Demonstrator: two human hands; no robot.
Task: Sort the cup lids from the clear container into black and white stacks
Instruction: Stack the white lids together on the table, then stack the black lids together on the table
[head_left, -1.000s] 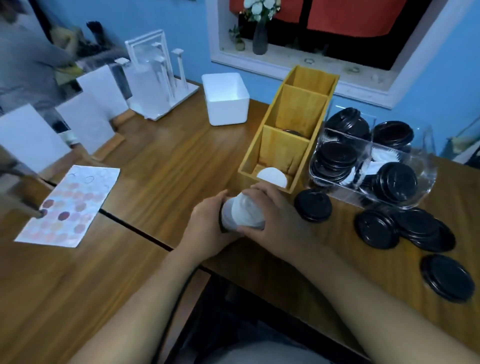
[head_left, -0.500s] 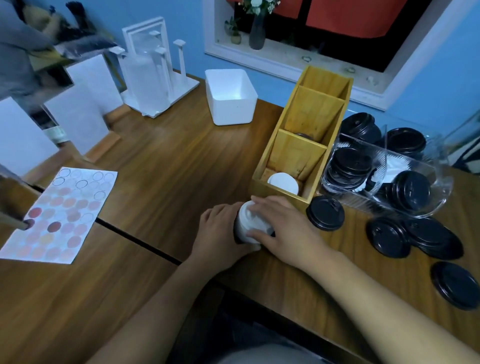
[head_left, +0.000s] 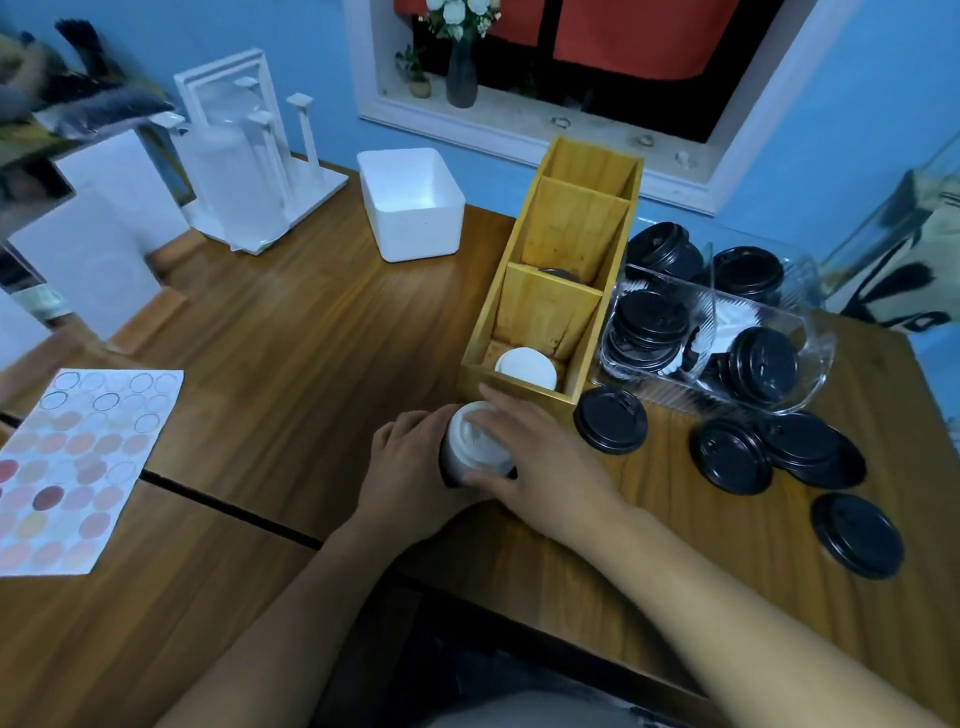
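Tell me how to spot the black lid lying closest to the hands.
Find the long wooden box in the middle of the table. Just right of its near corner, one black lid lies flat alone; the other loose black lids sit farther right.

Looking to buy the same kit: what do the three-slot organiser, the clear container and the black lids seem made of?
Organiser: wood, matt yellowish, showing grain and knots. Clear container: probably hard plastic, glossy, see-through with ribbed walls catching highlights. Black lids: likely thin moulded plastic, faint sheen, raised rims.
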